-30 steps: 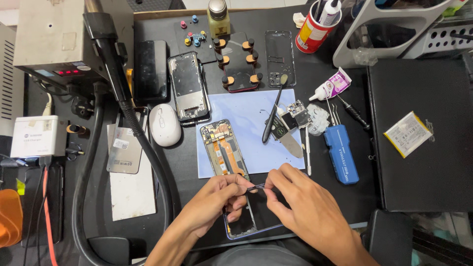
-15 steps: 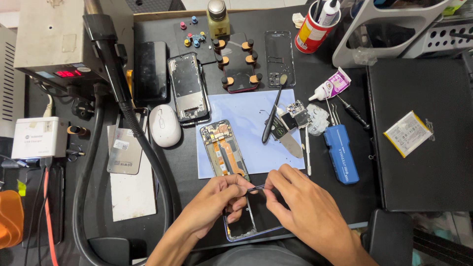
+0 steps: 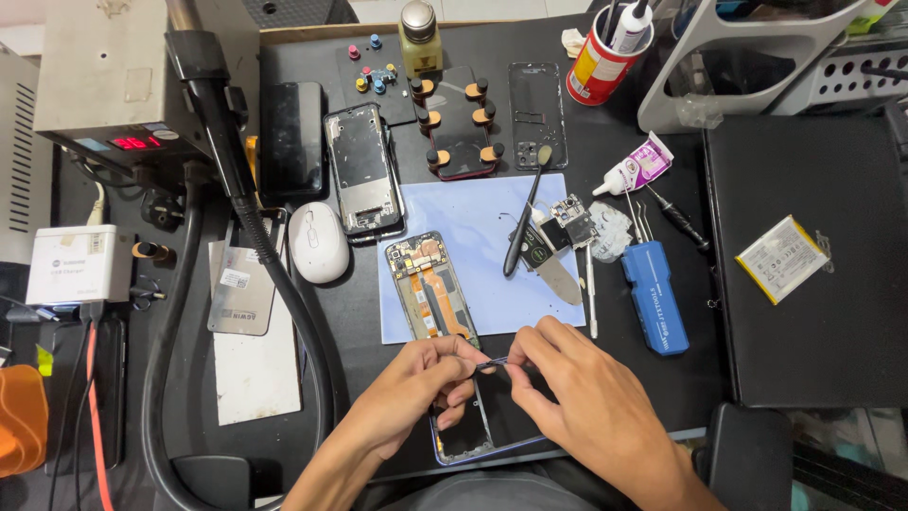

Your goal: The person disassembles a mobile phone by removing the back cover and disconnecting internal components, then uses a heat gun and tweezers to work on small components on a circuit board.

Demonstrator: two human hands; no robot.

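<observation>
My left hand (image 3: 416,388) and my right hand (image 3: 586,397) meet near the front edge of the black mat, both pinching a small thin dark part (image 3: 494,363) between their fingertips. Under them lies a dark phone screen panel (image 3: 478,426) with a blue rim, partly hidden by both hands. Just beyond the fingers an opened phone body (image 3: 430,289) with an orange flex strip lies on a pale blue sheet (image 3: 487,246).
A blue tool case (image 3: 654,295), brush, glue tube (image 3: 632,170) and small boards lie right of the sheet. Phone frames (image 3: 362,170), a white mouse (image 3: 318,242), a black hose (image 3: 255,237) and a station with a red display stand at left. A black pad holding a yellow-edged battery (image 3: 781,257) is at right.
</observation>
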